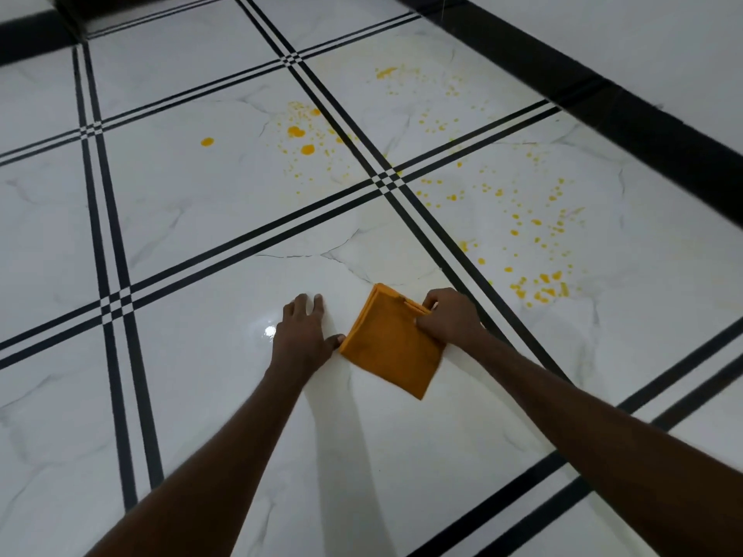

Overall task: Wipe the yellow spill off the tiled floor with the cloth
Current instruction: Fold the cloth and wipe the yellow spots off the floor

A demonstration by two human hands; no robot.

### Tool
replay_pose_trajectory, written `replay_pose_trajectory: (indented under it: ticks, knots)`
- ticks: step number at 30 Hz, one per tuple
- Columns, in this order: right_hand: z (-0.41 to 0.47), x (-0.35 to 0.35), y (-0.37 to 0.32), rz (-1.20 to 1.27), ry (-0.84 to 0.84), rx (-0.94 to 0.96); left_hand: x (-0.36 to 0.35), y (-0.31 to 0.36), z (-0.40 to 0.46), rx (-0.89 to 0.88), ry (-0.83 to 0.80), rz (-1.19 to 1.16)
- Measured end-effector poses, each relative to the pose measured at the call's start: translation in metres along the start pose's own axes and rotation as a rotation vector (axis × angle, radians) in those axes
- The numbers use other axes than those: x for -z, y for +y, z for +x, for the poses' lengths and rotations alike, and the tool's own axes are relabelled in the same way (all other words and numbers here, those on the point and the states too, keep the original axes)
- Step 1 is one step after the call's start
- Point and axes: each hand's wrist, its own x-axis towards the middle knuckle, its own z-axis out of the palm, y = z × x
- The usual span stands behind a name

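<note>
Both hands were down on the tiled floor: the left hand lay open and flat, its thumb touching the near-left edge of the folded orange cloth, while the right hand pinched the cloth's far-right edge. Yellow spill lay in drops well beyond the cloth, scattered over the far tiles and the tile to its right.

We see a folded orange-yellow square cloth on a glossy white marble-veined tiled floor crossed by paired black stripes, speckled with bright yellow spill droplets, bordered by a black skirting band.
</note>
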Motion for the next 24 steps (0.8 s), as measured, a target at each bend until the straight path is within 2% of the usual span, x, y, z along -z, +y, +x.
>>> replay_pose_trajectory:
  ticks: [2,4,8,11,14,16,17,20,24]
  knots:
    - [-0.003,0.020,0.004,0.177,-0.039,0.001,0.002,0.000,0.000,-0.008,-0.032,0.019]
    - [-0.008,0.049,0.004,0.255,-0.002,0.045,0.005,0.001,0.000,-0.017,-0.059,0.021]
    - [-0.026,0.105,-0.008,0.159,0.174,0.252,0.012,0.003,0.003,-0.022,-0.091,0.061]
    - [-0.037,0.114,-0.016,0.018,0.177,0.354,0.017,0.004,0.005,-0.025,-0.118,0.079]
    - [-0.040,0.087,-0.015,-0.051,0.076,0.366,0.020,0.006,0.006,-0.015,-0.164,0.097]
    - [-0.038,0.050,-0.002,-0.081,0.133,0.331,0.021,0.008,0.006,-0.012,-0.174,0.106]
    - [-0.035,0.028,0.009,-0.182,0.176,0.335,0.021,0.008,0.006,-0.012,-0.176,0.107]
    - [-0.021,-0.029,0.047,-0.549,0.102,0.369,0.021,0.010,0.007,-0.003,-0.189,0.110]
    - [-0.037,-0.034,0.074,-0.553,0.178,0.418,0.021,0.024,0.004,0.051,-0.152,0.088]
